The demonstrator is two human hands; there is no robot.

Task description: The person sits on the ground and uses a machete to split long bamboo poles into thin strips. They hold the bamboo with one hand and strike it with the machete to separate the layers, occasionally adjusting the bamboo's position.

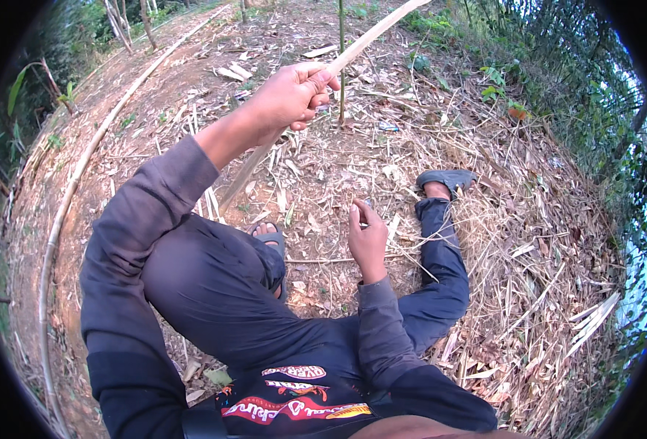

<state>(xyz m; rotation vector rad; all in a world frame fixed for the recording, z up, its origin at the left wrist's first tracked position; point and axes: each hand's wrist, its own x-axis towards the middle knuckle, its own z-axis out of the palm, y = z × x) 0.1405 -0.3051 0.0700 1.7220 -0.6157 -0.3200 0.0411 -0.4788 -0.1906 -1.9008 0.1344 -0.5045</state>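
My left hand [292, 95] is stretched forward, its fingers wrapped around a long, flat, pale strip of split bamboo or wood [380, 33]. From that grip the strip slants up to the far right, and its lower part runs down to the left behind my wrist toward the ground. Lower and to the right, my right hand [368, 240] is held above the litter between my legs, apart from the strip. Its fingers are curled together; a small greyish bit shows at the fingertips, too small to name.
I sit on sloping ground covered with dry leaves and shavings [323, 175]. A thin green stem [341, 66] stands upright just beyond my left hand. A long pole [82, 164] lies along the left. My sandalled feet are ahead; split pieces [594, 322] lie at right.
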